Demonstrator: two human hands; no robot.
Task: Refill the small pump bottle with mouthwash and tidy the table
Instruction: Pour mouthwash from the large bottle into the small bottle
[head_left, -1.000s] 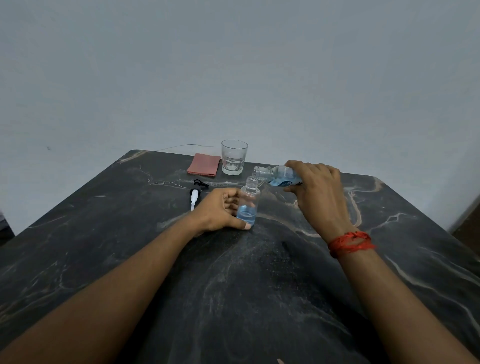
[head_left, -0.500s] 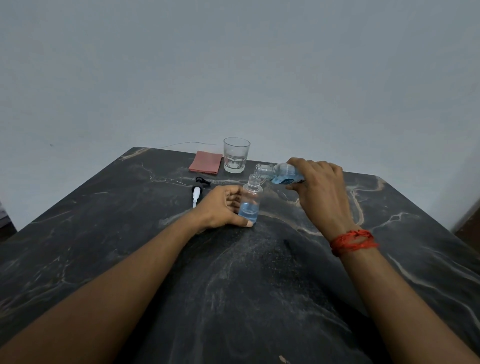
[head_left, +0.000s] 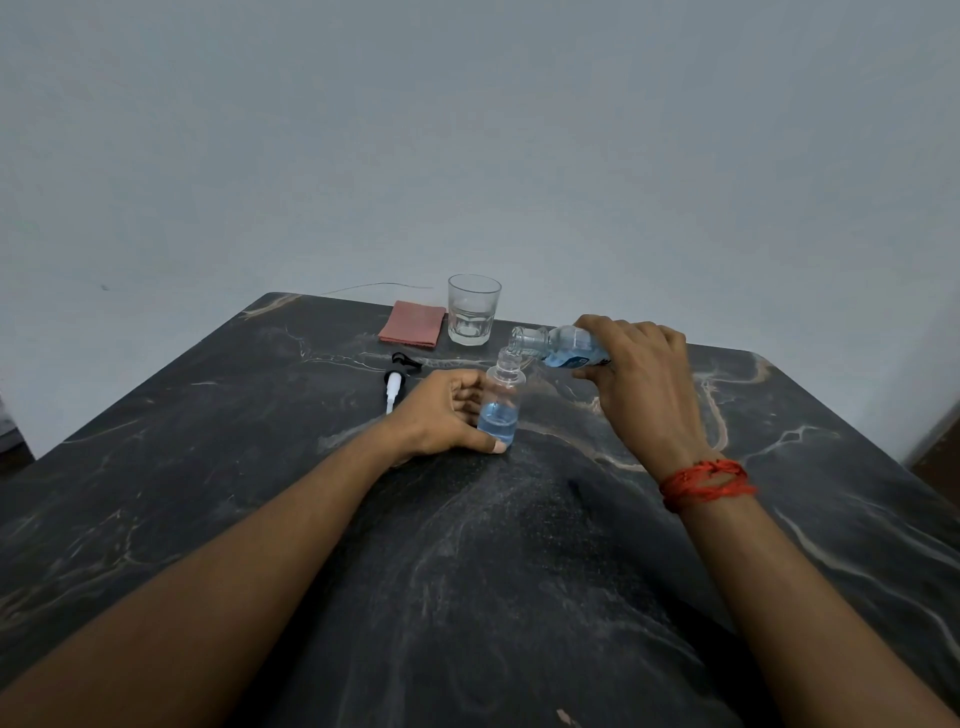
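Left hand (head_left: 441, 413) fingers grip the upright small bottle (head_left: 500, 404), seemingly third-full of blue; right hand (head_left: 641, 382) grips the tilted mouthwash bottle (head_left: 563, 345).

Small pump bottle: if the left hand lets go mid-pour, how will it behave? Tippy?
Probably tippy: the small pump bottle is narrow, upright, and only its lower part holds blue liquid, so likely light. The mouthwash bottle neck sits at its mouth; a nudge could topple it. The left hand steadying it looks sensible.

surface: dark marble table (head_left: 260, 467), pale veins | landmark: glass tumbler (head_left: 474, 309) near far edge | pink folded cloth (head_left: 413, 329) just left of tumbler | pump head (head_left: 396, 382) nearer, left of tumbler | small pump bottle (head_left: 500, 410) upright, nearer than tumbler
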